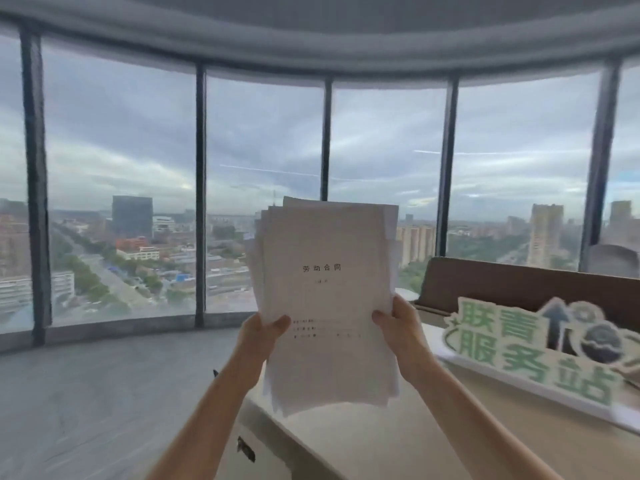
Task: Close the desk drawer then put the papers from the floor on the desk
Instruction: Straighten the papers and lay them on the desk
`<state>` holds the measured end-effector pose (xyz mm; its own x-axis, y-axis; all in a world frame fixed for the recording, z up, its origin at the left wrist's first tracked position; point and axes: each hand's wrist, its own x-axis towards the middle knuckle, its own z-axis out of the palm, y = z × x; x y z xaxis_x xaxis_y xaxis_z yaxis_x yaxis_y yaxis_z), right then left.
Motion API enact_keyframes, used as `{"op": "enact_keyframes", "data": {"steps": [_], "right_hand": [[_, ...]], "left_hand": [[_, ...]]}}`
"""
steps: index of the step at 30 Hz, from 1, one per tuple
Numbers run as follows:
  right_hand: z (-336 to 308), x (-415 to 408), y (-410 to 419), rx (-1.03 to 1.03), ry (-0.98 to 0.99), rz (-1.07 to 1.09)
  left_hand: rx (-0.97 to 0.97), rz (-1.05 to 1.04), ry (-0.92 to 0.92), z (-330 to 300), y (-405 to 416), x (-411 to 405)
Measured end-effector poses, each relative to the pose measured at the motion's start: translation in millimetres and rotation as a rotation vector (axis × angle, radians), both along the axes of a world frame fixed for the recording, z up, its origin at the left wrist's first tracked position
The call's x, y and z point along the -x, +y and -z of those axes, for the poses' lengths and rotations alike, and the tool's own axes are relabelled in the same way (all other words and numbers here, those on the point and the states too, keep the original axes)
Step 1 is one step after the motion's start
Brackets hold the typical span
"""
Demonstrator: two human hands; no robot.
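A thick stack of white papers [329,292] with printed text on the top sheet is held upright in the air, in front of the windows. My left hand [261,332] grips its left edge and my right hand [398,323] grips its right edge, thumbs on the front page. The sheets are unevenly fanned at the top. The stack's lower edge hangs just above the near left corner of the light desk [433,441]. A desk drawer front with a dark handle [246,450] shows below the desk's edge; it looks flush with the desk side.
A green-and-white cut-out sign [540,355] lies on the desk at the right. Behind it stands a brown panel [519,282]. Tall windows with dark frames [200,195] curve around the room. Grey floor [104,393] spreads to the left.
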<state>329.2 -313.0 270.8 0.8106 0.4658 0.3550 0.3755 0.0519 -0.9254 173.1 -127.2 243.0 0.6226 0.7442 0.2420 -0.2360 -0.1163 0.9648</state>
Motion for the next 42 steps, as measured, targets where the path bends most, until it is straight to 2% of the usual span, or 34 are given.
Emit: {"op": "enact_keyframes", "data": {"steps": [6,11,24,30,42], "right_hand": [[-7.6,-30.8,-116.7,-0.030,0.008,0.294],[16.9,-57.1,-167.4,-0.047,0.113,0.417],[96.5,-161.2,-189.1,-0.103,0.193,0.503],[92.7,-183.2,-186.2,-0.120,0.161,0.500],[88.3,-156.4,-192.7,-0.184,0.157,0.478]], "left_hand": [[-0.044,0.192,-0.009,-17.6,-88.5,-75.1],[-0.024,0.292,0.015,-1.5,-130.7,-132.4],[0.075,0.425,0.060,79.9,-146.6,-272.7],[0.088,0.466,0.032,75.1,-146.8,-288.6],[0.036,0.579,-0.006,75.2,-152.5,-266.8]]}}
